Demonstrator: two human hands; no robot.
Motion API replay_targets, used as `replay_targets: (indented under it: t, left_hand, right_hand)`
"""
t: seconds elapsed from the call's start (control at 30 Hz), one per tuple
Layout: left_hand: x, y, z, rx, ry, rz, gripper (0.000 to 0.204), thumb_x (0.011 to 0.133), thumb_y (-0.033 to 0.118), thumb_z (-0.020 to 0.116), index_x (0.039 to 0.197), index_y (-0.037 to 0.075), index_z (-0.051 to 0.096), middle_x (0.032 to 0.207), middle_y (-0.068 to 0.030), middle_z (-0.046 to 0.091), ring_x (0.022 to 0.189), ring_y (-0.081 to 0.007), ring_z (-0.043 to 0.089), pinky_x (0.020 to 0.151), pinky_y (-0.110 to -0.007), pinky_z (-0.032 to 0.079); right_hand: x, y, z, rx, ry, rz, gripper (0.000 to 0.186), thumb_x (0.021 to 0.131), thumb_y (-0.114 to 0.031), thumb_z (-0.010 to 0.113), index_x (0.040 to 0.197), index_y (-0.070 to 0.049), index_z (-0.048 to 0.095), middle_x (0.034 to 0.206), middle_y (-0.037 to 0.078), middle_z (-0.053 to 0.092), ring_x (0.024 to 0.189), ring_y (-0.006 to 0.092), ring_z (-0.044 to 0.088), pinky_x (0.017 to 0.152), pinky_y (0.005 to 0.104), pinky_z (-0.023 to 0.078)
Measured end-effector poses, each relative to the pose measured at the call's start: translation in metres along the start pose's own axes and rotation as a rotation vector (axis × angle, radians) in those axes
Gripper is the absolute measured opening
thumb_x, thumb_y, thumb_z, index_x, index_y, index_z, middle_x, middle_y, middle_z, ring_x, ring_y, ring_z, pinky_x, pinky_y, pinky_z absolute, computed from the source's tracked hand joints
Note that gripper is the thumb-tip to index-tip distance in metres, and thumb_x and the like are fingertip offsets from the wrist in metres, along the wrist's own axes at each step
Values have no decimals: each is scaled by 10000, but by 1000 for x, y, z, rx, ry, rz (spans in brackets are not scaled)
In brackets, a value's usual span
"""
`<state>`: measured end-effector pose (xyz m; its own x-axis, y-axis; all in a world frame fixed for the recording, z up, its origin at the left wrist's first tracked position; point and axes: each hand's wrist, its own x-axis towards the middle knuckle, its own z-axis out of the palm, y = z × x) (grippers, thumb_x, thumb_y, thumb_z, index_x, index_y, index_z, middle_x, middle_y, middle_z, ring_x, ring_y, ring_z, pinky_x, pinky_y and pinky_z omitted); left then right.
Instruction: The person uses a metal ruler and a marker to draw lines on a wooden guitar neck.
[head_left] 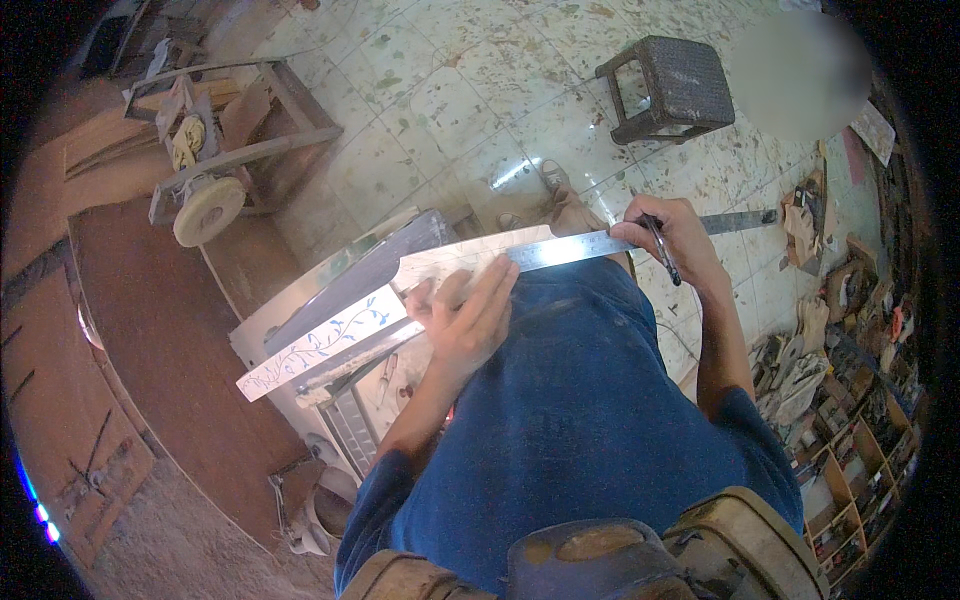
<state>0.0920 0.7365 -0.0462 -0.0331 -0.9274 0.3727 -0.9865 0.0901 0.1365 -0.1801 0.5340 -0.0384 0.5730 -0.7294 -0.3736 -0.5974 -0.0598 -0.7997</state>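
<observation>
A pale wooden board (470, 254) with a shaped edge lies across a machine-like stand in front of me. Its lower left part (320, 342) is white with a blue leafy vine pattern. A long metal ruler (565, 250) runs from the board out to the right, past its end. My left hand (465, 315) presses on the board, its fingertips pinning the ruler's near end. At the ruler's middle, my right hand (672, 235) pinches it with the thumb and fingers. A dark pen (661, 250) also sits in my right hand, pointing down.
A dark woven stool (685, 85) stands on the stained tile floor ahead. At the far left is a wooden frame with a round pale wheel (208, 212). A brown panel (165, 340) lies to the left. Tools and scraps crowd a divided wooden rack (850, 470) at right.
</observation>
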Motion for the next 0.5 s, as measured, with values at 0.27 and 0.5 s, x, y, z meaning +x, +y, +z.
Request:
replay_targets:
  t: [0.27, 0.5]
  left_hand:
    - [3, 2, 0, -14, 8, -19, 460, 759, 209, 826, 1215, 271, 817, 1404, 173, 685, 1163, -168, 526, 1100, -462, 265]
    - [2, 2, 3, -18, 22, -25, 458, 755, 208, 834, 1207, 274, 820, 1406, 174, 684, 1172, -168, 519, 1078, -452, 269]
  right_hand:
    - [0, 2, 2, 12, 36, -31, 328, 916, -334, 841, 863, -43, 698, 668, 82, 599, 619, 176, 491, 594, 354, 426]
    - [0, 4, 3, 30, 38, -34, 316, 914, -326, 842, 872, -46, 703, 676, 88, 605, 621, 182, 489, 593, 353, 420]
